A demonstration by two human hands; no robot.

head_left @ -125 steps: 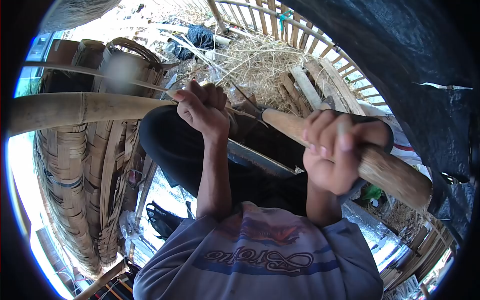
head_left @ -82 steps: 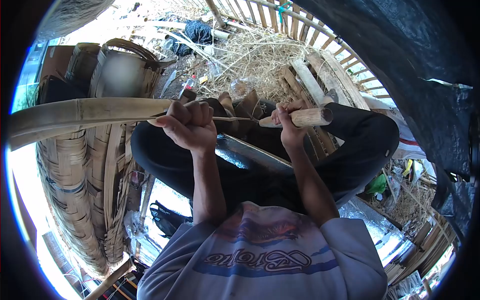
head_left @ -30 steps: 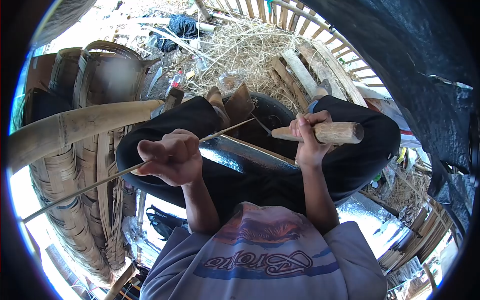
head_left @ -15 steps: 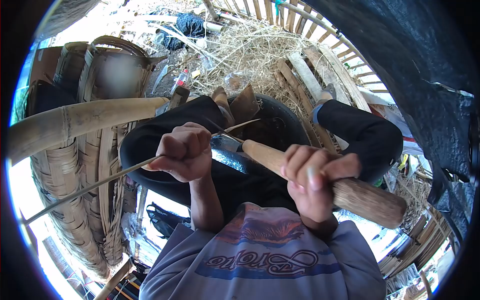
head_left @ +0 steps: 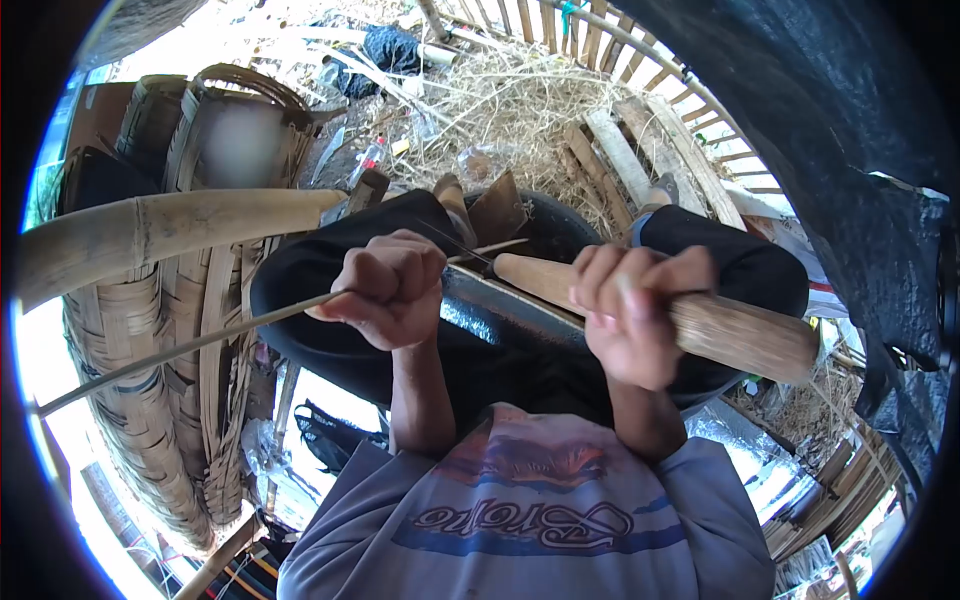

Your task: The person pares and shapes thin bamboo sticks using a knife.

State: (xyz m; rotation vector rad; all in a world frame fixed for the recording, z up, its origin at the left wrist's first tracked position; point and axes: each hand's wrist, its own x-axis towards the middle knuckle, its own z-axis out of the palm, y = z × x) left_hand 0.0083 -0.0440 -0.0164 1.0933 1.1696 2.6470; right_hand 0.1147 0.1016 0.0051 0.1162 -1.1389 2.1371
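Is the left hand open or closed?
Closed. The left hand has its fingers curled in like a fist, and a thin strip pokes out by the thumb.

The person wears a grayish-blue shirt (head_left: 520, 530) with curly letters and an orange-and-blue picture, and black pants (head_left: 330, 262).

Rustic semi-open workshop, by look of it for bamboo. Landmark: thick bamboo pole (head_left: 180, 225). Rolled woven matting (head_left: 130, 390) on near side of pole. Held to right of pole: knife with long wooden handle (head_left: 745, 335). Beyond pole: dirt ground (head_left: 347, 150), straw heap (head_left: 510, 110). Farther right of pole: loose planks (head_left: 615, 155), slatted fence (head_left: 620, 50), dark plastic sheet (head_left: 840, 130). Daylight outside.
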